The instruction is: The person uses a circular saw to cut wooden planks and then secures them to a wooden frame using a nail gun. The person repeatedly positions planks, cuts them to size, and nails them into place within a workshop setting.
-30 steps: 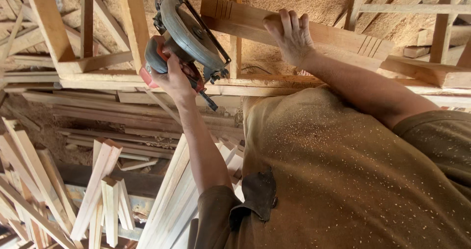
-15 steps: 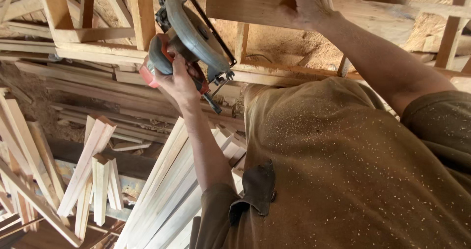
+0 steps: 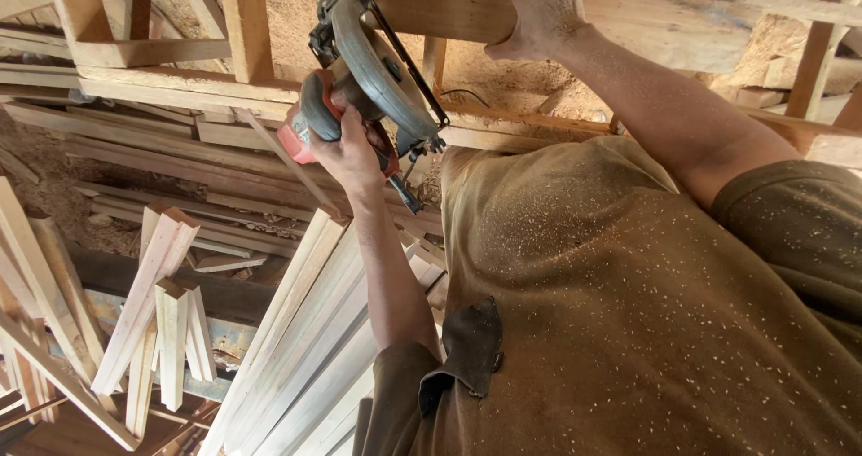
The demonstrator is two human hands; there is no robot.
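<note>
The view is looking down the front of a person in a sawdust-speckled brown shirt (image 3: 646, 303), and the picture seems turned over, so that the far work shows at the top. The hand on the left side of the picture (image 3: 352, 155) is gripping a hand-held circular saw (image 3: 373, 79): its fingers are curling tightly round the dark handle next to the red motor housing, with the grey blade guard and the metal base plate sitting just beyond the knuckles. The hand on the right side of the picture (image 3: 539, 12) is pressing down on a broad wooden plank (image 3: 682, 30), its fingers spreading flat and slightly bent over the plank's face, not wrapping round it. Which of the two is the person's own left or right I cannot tell for certain from this angle. The saw is sitting close against the near end of the plank, its guard just beside the cut edge, and the plank is resting across a wooden frame (image 3: 180, 57) of rails and uprights. Below in the picture, a bundle of long pale wooden strips (image 3: 305, 330) is lying lengthwise near the forearm, and shorter offcuts (image 3: 171, 312) are leaning together well apart from the hands. A dark cloth flap (image 3: 471, 348) is hanging at the shirt.
</note>
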